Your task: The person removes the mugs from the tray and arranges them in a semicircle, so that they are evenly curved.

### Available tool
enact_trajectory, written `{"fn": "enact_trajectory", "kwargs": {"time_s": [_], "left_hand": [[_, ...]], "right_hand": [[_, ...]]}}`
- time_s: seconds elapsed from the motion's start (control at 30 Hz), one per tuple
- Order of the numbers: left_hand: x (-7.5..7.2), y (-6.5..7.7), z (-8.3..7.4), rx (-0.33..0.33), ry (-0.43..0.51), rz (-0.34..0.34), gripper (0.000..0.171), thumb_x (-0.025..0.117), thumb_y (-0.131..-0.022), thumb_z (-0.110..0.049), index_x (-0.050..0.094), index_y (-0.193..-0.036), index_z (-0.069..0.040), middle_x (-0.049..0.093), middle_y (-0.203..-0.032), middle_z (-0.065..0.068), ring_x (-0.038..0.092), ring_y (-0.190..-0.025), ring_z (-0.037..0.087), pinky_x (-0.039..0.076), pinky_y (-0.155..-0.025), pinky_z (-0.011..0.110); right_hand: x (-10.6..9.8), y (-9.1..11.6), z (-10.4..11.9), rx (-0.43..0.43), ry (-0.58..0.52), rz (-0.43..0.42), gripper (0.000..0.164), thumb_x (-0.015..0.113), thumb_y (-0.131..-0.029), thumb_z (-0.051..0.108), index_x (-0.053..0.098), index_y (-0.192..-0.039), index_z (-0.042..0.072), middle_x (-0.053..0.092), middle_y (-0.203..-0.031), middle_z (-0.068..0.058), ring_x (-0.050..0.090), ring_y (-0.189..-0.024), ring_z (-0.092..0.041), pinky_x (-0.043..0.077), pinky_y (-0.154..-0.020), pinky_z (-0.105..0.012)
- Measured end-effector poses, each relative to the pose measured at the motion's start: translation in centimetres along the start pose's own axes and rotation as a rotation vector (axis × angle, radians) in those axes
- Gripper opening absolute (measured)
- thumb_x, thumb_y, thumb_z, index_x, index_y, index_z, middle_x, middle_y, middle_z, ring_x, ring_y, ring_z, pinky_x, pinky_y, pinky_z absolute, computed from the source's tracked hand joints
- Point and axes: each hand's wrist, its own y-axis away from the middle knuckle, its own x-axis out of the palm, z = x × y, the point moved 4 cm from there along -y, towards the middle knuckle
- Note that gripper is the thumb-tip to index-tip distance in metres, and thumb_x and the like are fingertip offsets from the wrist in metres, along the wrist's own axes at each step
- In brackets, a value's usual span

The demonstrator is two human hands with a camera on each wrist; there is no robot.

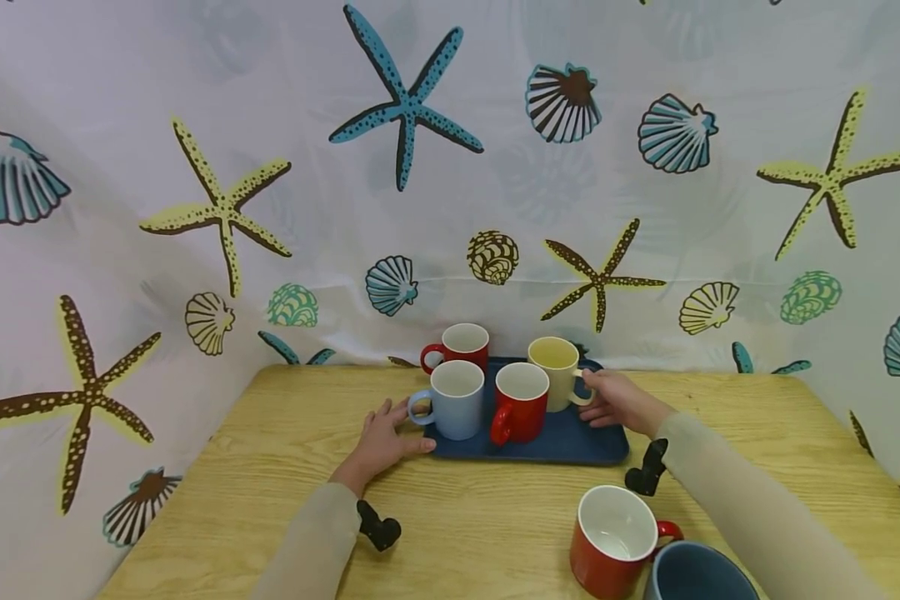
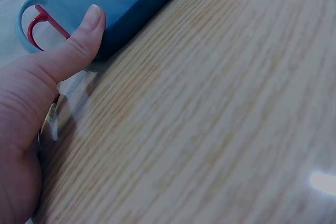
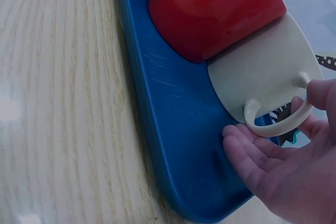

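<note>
A dark blue tray (image 1: 581, 443) at the back of the table carries two red mugs, a light blue mug and a pale yellow mug. My right hand (image 1: 621, 402) pinches the handle of the yellow mug (image 3: 268, 72), thumb on top and a finger behind; its other fingers lie low over the tray. At the tray's left end, my left hand (image 1: 384, 443) has its fingers spread, the thumb against the rim beside the light blue mug (image 1: 457, 404). One red mug (image 1: 523, 408) stands front and centre, the other red mug (image 1: 474, 343) behind the light blue one.
Near the front right of the wooden table (image 1: 487, 525) stand another red mug (image 1: 607, 550) and a dark blue mug (image 1: 701, 575), close under my right forearm. A white cloth (image 1: 450, 225) printed with starfish and shells hangs right behind the tray.
</note>
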Motion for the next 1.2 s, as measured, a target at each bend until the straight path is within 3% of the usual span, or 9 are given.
{"fn": "enact_trajectory", "kwargs": {"time_s": [0.17, 0.33, 0.43, 0.67, 0.8, 1.0, 1.2], "left_hand": [[0.1, 0.0, -0.1, -0.004, 0.005, -0.001, 0.075, 0.075, -0.074, -0.046, 0.049, -0.136, -0.015, 0.029, -0.149, 0.013, 0.004, -0.139, 0.039, -0.006, -0.108, 0.054], [0.0, 0.1, -0.1, -0.021, 0.014, 0.003, 0.073, 0.075, -0.074, -0.046, 0.049, -0.136, -0.017, 0.027, -0.150, 0.011, 0.002, -0.139, 0.037, -0.006, -0.108, 0.054], [-0.1, 0.1, -0.3, -0.014, 0.022, 0.004, 0.071, 0.075, -0.074, -0.045, 0.051, -0.135, -0.017, 0.026, -0.150, 0.012, 0.001, -0.139, 0.038, -0.007, -0.107, 0.054], [0.0, 0.0, -0.4, -0.005, 0.025, 0.002, 0.068, 0.075, -0.074, -0.045, 0.053, -0.132, -0.018, 0.027, -0.149, 0.013, 0.002, -0.139, 0.039, -0.007, -0.107, 0.055], [0.0, 0.2, -0.4, -0.010, 0.034, 0.006, 0.069, 0.075, -0.073, -0.047, 0.053, -0.132, -0.019, 0.027, -0.150, 0.012, 0.001, -0.139, 0.038, -0.008, -0.107, 0.055], [0.0, 0.3, -0.5, -0.020, 0.036, 0.003, 0.070, 0.075, -0.072, -0.048, 0.053, -0.132, -0.019, 0.027, -0.150, 0.011, 0.001, -0.139, 0.037, -0.008, -0.107, 0.054], [0.0, 0.2, -0.4, -0.017, 0.042, 0.001, 0.070, 0.075, -0.072, -0.048, 0.053, -0.132, -0.019, 0.027, -0.150, 0.012, 0.001, -0.139, 0.038, -0.008, -0.107, 0.055]], "right_hand": [[-0.7, 0.7, -0.4, 0.003, -0.117, -0.008, 0.047, 0.031, -0.101, 0.036, 0.025, -0.126, -0.004, 0.048, -0.107, -0.032, 0.056, -0.104, -0.042, 0.050, -0.082, -0.046], [-1.2, 1.5, -0.4, 0.004, -0.214, 0.008, 0.057, 0.030, -0.102, 0.033, 0.008, -0.144, 0.001, 0.032, -0.124, -0.040, 0.044, -0.116, -0.051, 0.048, -0.084, -0.049], [-1.5, 1.9, -0.4, 0.003, -0.236, 0.010, 0.058, 0.030, -0.102, 0.031, 0.006, -0.146, 0.001, 0.026, -0.130, -0.041, 0.042, -0.117, -0.052, 0.048, -0.084, -0.050], [-2.1, 2.7, -1.2, -0.010, -0.266, -0.022, 0.045, 0.032, -0.102, 0.029, 0.022, -0.132, -0.002, 0.029, -0.126, -0.041, 0.047, -0.111, -0.050, 0.049, -0.082, -0.050], [-2.5, 3.5, -1.5, -0.026, -0.210, -0.043, 0.050, 0.033, -0.102, 0.031, 0.021, -0.136, -0.003, 0.036, -0.122, -0.040, 0.053, -0.108, -0.045, 0.049, -0.083, -0.048], [-3.3, 4.5, -1.4, -0.049, -0.107, -0.057, 0.037, 0.038, -0.101, 0.034, 0.038, -0.118, 0.001, 0.051, -0.102, -0.028, 0.063, -0.094, -0.035, 0.051, -0.082, -0.043], [-3.4, 5.5, -1.4, -0.040, -0.150, -0.019, 0.036, 0.037, -0.101, 0.033, 0.036, -0.118, 0.001, 0.048, -0.113, -0.029, 0.062, -0.098, -0.037, 0.048, -0.087, -0.046]]}}
